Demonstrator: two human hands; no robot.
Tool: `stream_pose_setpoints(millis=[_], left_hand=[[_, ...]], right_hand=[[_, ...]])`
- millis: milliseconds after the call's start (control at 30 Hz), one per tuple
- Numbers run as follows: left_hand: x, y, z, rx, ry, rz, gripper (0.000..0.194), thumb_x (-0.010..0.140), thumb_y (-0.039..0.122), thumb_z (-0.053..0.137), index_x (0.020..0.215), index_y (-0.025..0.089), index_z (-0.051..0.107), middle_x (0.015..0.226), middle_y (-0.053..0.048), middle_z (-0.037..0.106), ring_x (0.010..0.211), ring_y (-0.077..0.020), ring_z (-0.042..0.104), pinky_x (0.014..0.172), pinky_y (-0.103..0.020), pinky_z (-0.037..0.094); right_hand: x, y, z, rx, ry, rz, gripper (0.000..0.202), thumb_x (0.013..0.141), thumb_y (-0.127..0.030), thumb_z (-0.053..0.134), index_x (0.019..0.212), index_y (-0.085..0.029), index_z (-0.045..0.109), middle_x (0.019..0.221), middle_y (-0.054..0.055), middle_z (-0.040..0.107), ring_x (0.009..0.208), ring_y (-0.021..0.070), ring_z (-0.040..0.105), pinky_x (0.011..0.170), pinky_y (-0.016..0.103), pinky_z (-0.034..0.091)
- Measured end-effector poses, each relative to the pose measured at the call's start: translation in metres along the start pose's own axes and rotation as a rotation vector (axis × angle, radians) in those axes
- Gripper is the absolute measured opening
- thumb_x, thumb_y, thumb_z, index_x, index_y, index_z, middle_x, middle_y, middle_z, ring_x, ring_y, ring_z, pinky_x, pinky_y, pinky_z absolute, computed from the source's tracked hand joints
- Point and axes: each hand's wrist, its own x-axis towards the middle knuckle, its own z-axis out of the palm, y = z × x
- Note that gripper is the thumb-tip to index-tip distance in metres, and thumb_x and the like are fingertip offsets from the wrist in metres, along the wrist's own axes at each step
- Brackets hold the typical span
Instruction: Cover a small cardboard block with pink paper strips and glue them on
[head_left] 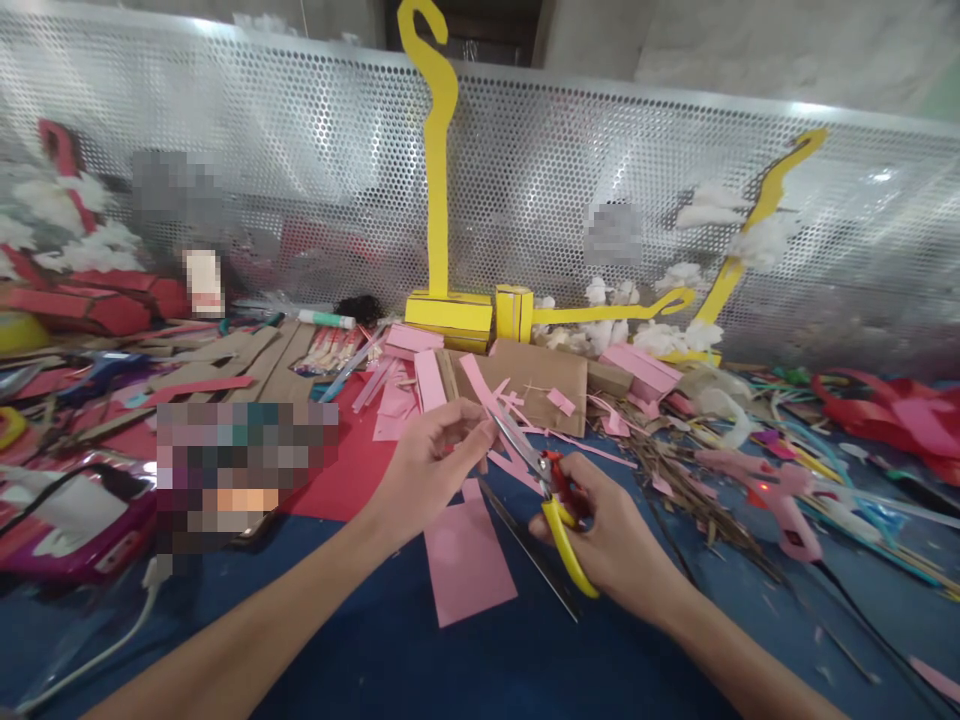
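Near the centre, my left hand (450, 445) pinches a narrow pink paper strip (474, 378) that sticks up past the fingertips. My right hand (600, 520) grips scissors (564, 550) with yellow and red handles. Their blades (519, 437) point up and left, reaching the strip beside my left fingers; whether they are cutting it I cannot tell. Below my hands a pink paper sheet (470, 565) lies flat on the blue table surface (420, 660). A thin dark pointed strip (532, 555) rests diagonally beside the sheet, under my right hand.
Pink offcuts lie around brown cardboard (551, 370). A pink glue gun (780, 500) with a lit red light sits at right. Yellow hooked paper shapes (437, 200) stand along the perforated metal panel (315, 150). Red paper (349, 470) and a blurred-out object (244, 470) are at left.
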Motion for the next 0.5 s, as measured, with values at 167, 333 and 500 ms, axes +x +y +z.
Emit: stream_pose_setpoints(millis=[167, 333, 500], left_hand=[[-0.0016, 0.0039, 0.0026, 0.045, -0.025, 0.009, 0.026, 0.097, 0.04, 0.059, 0.083, 0.018, 0.064, 0.071, 0.001, 0.061, 0.057, -0.008, 0.053, 0.046, -0.017, 0.039], [-0.0022, 0.005, 0.0058, 0.042, -0.04, 0.016, 0.025, 0.097, 0.035, 0.06, 0.08, 0.017, 0.064, 0.071, 0.0, 0.061, 0.062, -0.0083, 0.054, 0.049, -0.017, 0.039], [-0.0029, 0.0038, 0.0061, -0.005, -0.04, 0.007, 0.024, 0.096, 0.036, 0.061, 0.081, 0.017, 0.063, 0.071, 0.001, 0.059, 0.06, -0.0081, 0.054, 0.05, -0.018, 0.041]], right_hand=[[-0.0008, -0.0014, -0.0017, -0.026, -0.017, -0.035, 0.032, 0.079, -0.036, 0.077, 0.082, -0.023, 0.047, 0.08, -0.002, 0.051, 0.066, 0.0146, 0.045, 0.058, 0.027, 0.04], [-0.0019, 0.0002, -0.0011, -0.028, -0.016, -0.038, 0.033, 0.081, -0.037, 0.076, 0.077, -0.023, 0.046, 0.076, -0.003, 0.049, 0.066, 0.0144, 0.043, 0.06, 0.027, 0.04], [-0.0015, 0.004, 0.0013, -0.014, -0.003, -0.027, 0.034, 0.081, -0.039, 0.078, 0.076, -0.023, 0.049, 0.077, -0.003, 0.052, 0.067, 0.0147, 0.046, 0.057, 0.025, 0.039]])
